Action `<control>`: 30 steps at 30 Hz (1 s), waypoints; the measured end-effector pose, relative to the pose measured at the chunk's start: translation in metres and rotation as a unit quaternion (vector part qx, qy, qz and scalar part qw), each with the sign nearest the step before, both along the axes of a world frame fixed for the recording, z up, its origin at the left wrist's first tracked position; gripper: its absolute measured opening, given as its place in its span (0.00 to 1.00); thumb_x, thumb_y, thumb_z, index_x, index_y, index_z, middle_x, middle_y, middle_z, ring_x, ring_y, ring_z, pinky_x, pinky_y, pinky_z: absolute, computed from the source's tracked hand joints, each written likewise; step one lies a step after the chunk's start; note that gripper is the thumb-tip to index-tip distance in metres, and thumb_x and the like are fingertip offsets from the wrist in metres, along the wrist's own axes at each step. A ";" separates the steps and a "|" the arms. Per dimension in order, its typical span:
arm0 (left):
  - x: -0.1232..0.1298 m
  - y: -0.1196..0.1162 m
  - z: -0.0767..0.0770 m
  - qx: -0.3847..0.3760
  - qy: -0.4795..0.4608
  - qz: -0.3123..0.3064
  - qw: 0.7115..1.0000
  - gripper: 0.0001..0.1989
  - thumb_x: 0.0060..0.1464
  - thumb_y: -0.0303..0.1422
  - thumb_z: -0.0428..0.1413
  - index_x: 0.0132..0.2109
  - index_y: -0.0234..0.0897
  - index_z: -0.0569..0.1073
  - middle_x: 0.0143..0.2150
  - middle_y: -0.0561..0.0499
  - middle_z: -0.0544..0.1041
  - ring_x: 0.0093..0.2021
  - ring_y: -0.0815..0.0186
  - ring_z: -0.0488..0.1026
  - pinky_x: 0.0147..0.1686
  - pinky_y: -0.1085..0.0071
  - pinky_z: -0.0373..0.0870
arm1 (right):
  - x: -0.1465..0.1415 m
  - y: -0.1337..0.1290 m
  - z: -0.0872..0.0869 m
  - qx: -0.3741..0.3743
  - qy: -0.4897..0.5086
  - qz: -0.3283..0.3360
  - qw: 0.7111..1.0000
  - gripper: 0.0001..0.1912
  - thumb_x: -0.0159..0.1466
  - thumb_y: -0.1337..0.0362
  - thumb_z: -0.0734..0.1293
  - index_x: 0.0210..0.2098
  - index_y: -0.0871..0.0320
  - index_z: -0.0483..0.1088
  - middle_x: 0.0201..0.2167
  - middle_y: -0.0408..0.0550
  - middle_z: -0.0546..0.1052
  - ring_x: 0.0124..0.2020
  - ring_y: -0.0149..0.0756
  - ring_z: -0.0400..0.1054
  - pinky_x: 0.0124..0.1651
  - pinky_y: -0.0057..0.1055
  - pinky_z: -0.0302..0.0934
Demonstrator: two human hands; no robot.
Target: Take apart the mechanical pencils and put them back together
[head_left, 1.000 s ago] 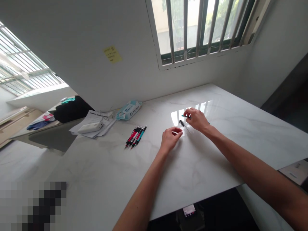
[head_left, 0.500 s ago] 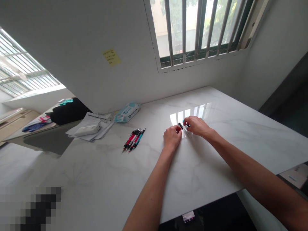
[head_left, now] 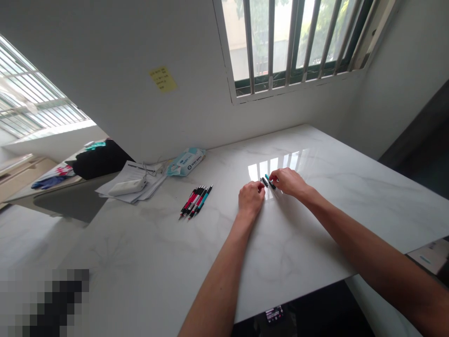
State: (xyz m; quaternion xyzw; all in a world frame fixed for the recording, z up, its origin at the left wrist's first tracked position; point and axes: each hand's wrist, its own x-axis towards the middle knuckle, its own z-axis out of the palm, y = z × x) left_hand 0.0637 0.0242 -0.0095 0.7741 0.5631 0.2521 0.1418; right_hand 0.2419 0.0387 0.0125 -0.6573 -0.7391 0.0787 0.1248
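On the white marbled table, two slim pens lie close together between my hands. One is a black pen (head_left: 264, 182), which the curled fingertips of my left hand (head_left: 251, 198) hold at its near left side. The other is a teal-and-black pen (head_left: 268, 178), pinched at its right side by the thumb and fingers of my right hand (head_left: 288, 181). Both hands rest low over the tabletop, and fingers hide parts of the pens. Further left lies a row of several pens (head_left: 195, 201) in red, white, teal and black, side by side and slanted.
A pack of wipes (head_left: 185, 163) lies against the wall, beside loose papers (head_left: 121, 180) with a white device (head_left: 126, 187) and cable on top. A yellow note (head_left: 163, 78) is stuck to the wall. The table's front edge (head_left: 298, 297) runs below my forearms.
My right hand has shifted slightly, and the teal-and-black pen now shows more and lies closer alongside the black pen. My left hand stays almost in place.
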 end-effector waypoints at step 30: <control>-0.013 0.004 0.004 0.023 -0.029 0.004 0.999 0.14 0.63 0.33 0.59 0.55 0.48 0.75 0.46 0.51 0.83 0.43 0.59 0.79 0.45 0.66 0.69 | -0.006 -0.012 0.015 -0.001 0.040 -0.002 0.999 0.07 0.66 0.61 0.70 0.40 0.52 0.81 0.36 0.46 0.84 0.36 0.39 0.76 0.32 0.29 0.56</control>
